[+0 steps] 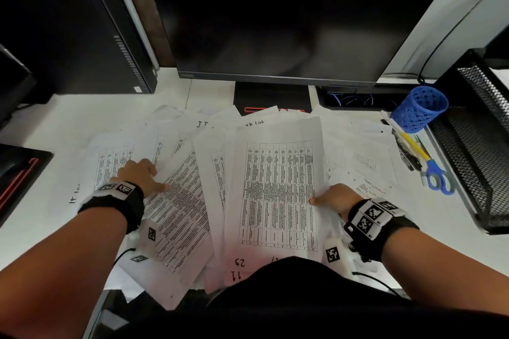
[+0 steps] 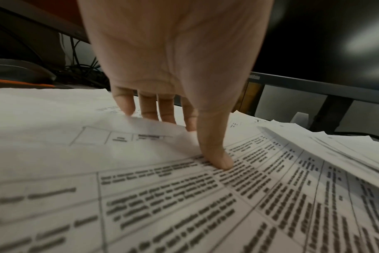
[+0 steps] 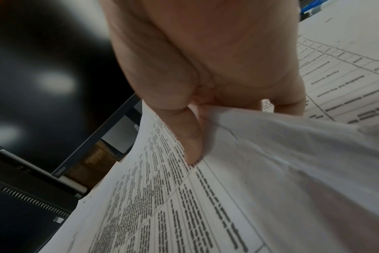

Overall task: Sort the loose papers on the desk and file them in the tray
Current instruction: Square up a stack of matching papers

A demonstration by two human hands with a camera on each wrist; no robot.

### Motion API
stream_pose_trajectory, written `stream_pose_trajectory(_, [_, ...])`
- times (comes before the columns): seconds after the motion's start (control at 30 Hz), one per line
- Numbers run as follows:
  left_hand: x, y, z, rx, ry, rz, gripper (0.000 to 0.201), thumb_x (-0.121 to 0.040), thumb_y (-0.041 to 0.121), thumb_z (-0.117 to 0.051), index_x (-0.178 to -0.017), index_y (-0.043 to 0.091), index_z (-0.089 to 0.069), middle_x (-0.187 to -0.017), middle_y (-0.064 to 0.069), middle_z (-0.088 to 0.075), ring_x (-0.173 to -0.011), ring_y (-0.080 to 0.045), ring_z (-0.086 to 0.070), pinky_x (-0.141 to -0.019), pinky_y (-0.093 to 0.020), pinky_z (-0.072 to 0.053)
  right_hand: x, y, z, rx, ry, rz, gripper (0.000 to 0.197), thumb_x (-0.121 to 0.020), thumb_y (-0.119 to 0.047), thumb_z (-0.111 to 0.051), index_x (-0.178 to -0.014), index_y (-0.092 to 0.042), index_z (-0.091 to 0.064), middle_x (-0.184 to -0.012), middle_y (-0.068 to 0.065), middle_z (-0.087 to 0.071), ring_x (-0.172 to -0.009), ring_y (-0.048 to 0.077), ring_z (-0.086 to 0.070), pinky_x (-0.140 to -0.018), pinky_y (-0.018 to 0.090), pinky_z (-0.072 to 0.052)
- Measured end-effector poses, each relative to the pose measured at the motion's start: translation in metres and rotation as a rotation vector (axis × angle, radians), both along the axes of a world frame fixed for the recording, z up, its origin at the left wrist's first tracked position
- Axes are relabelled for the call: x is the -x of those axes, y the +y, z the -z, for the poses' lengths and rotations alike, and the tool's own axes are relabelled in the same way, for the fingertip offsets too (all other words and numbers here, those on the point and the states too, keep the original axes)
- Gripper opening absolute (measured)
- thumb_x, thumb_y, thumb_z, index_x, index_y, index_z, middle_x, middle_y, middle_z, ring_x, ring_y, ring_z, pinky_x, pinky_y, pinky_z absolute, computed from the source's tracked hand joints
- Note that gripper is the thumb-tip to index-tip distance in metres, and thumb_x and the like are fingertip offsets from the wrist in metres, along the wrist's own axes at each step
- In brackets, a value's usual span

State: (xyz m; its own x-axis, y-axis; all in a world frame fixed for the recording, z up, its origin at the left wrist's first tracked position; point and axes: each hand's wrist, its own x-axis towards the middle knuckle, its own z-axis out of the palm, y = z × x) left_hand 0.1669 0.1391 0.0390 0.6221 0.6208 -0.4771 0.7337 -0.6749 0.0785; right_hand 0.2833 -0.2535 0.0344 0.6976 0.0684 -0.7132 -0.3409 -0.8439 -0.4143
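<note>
Fingers [image 3: 193, 137] of my right hand [image 1: 334, 198] are pinching the printed sheet's [image 1: 278, 192] right edge, its long axis running twelve to six; left hand [image 1: 137, 173] is pressing flat on loose papers [image 1: 176, 201]. I'm judging the mesh tray [image 1: 473, 151] at two o'clock nearer my right.

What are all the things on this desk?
Loose papers: many, white with printed tables, spread over the middle of the desk.
Held sheet: one, white, on top of the pile at centre.
Monitor: one, black, behind the papers.
Computer tower: one, black, back left.
Pen cup: one, blue mesh, right, beside the tray.
Mesh tray: one, black, far right.
Scissors: one, blue handles, left of the tray.
Pens: a few, by the scissors.
Left hand: fingers straight, pressing on the papers.
Right hand: pinching the held sheet's right edge.
</note>
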Motion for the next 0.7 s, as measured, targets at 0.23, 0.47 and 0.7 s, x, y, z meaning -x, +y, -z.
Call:
stream_pose_trajectory(0.23, [0.005, -0.010, -0.005, -0.043, -0.166, 0.060, 0.036, -0.084, 0.037, -0.067, -0.114, 0.026, -0.050, -0.100, -0.002, -0.069, -0.094, -0.026, -0.063, -0.098, -0.038, -0.028, 0.003, -0.001, 0.003, -0.022, -0.029, 0.015, 0.036, -0.080, -0.019, -0.073, -0.107, 0.002, -0.061, -0.104, 0.014, -0.066, -0.098, 0.030, -0.064, -0.092, 0.038, -0.052])
stream_pose_trajectory(0.47, [0.004, -0.007, -0.036, 0.201, -0.487, -0.065, 0.006, -0.090, 0.019, -0.062, -0.091, 0.013, -0.061, -0.092, -0.008, -0.064, -0.083, -0.025, -0.054, -0.073, -0.029, -0.037, -0.005, -0.006, 0.006, 0.072, -0.049, 0.066, 0.039, -0.089, -0.025, -0.063, -0.113, 0.005, -0.057, -0.095, 0.011, -0.055, -0.098, 0.026, -0.059, -0.090, 0.029, -0.047])
stream_pose_trajectory(0.7, [-0.006, -0.031, -0.040, 0.355, -0.611, -0.159, 0.022, -0.093, 0.013, -0.057, -0.114, 0.009, -0.063, -0.107, -0.005, -0.061, -0.096, -0.017, -0.051, -0.081, -0.023, -0.033, -0.014, -0.020, 0.018, -0.123, 0.047, 0.144, 0.042, -0.086, -0.014, -0.064, -0.122, 0.007, -0.056, -0.126, 0.025, -0.058, -0.119, 0.038, -0.054, -0.102, 0.048, -0.044])
